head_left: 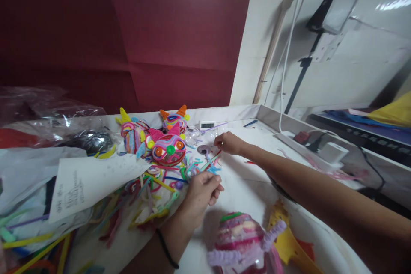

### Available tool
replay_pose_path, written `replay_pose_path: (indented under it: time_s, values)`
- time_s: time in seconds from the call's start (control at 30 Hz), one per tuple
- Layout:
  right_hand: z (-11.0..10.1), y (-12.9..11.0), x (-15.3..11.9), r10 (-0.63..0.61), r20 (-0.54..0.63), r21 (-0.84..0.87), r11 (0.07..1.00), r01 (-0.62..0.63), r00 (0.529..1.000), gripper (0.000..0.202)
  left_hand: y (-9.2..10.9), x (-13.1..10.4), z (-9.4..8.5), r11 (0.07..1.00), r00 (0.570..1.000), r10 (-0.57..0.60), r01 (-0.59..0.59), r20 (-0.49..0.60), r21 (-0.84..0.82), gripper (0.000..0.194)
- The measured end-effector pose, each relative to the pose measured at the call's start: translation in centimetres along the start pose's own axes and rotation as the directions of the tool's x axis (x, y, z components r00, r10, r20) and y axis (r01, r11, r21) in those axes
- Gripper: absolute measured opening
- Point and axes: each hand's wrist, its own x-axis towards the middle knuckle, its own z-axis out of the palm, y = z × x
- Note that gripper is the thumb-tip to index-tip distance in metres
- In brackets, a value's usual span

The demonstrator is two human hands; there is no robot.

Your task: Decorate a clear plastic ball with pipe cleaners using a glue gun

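Note:
My left hand (pixel 203 189) is held over the white table with its fingers curled in, and nothing shows in them. Farther forward, my right hand (pixel 229 142) has its fingers pinched together beside a clear plastic piece; what they hold, if anything, is too small to tell. Cut bits of pipe cleaner (pixel 210 165) lie between the hands. Close to me rests a rounded striped pipe-cleaner piece (pixel 239 235) in pink, cream and green, with two lilac coiled prongs. A pink animal head (pixel 169 150) with orange eyes and a green nose sits left of my hands.
Two more pipe-cleaner heads, one yellow-horned (pixel 132 135) and one orange-eared (pixel 175 120), stand behind. A small digital display (pixel 207 125) is at the back. Left lie a handwritten paper (pixel 93 182) and loose pipe cleaners. A yellow piece (pixel 285 235) and power strip (pixel 308 152) are right.

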Motion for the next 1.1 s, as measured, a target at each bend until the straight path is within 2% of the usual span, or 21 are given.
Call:
replay_pose_path:
  time_s: [0.23, 0.43, 0.6, 0.77, 0.87, 0.97, 1.1]
  values:
    - [0.7, -1.6, -0.4, 0.089, 0.051, -0.181, 0.98, -0.078, 0.995, 0.028, -0.4, 0.2, -0.2, 1.0, 1.0, -0.01, 0.01, -0.004, 0.01, 0.034]
    - [0.8, -2.2, -0.4, 0.081, 0.052, -0.188, 0.98, -0.07, 0.995, 0.028, -0.8, 0.4, -0.5, 1.0, 1.0, 0.013, -0.013, 0.022, 0.011, 0.031]
    - [-1.2, -1.9, -1.5, 0.1, -0.025, -0.066, 0.993, -0.101, 0.995, 0.024, -0.1, 0.1, -0.4, 1.0, 1.0, 0.018, -0.018, 0.006, -0.02, 0.028]
    - [-5.2, -0.7, -4.9, 0.149, -0.188, 0.241, 0.965, -0.101, 0.971, 0.004, 1.2, -0.1, -0.4, 0.995, 0.997, 0.068, -0.069, -0.022, -0.076, 0.026]
    - [-7.0, -0.2, -7.8, 0.202, -0.238, 0.474, 0.878, -0.068, 0.95, 0.01, 2.1, -0.1, -0.6, 0.992, 0.995, 0.096, -0.098, -0.026, -0.079, 0.023]
    - [-7.7, -0.3, -10.9, 0.239, -0.267, 0.642, 0.767, -0.013, 0.934, 0.01, 3.1, -0.1, -0.7, 0.988, 0.991, 0.127, -0.13, -0.039, -0.084, 0.021]
    - [-7.7, -1.4, -15.2, 0.284, -0.3, 0.868, 0.478, 0.137, 0.911, 0.011, 4.8, -0.9, -0.4, 0.982, 0.985, 0.165, -0.168, -0.047, -0.087, 0.017]
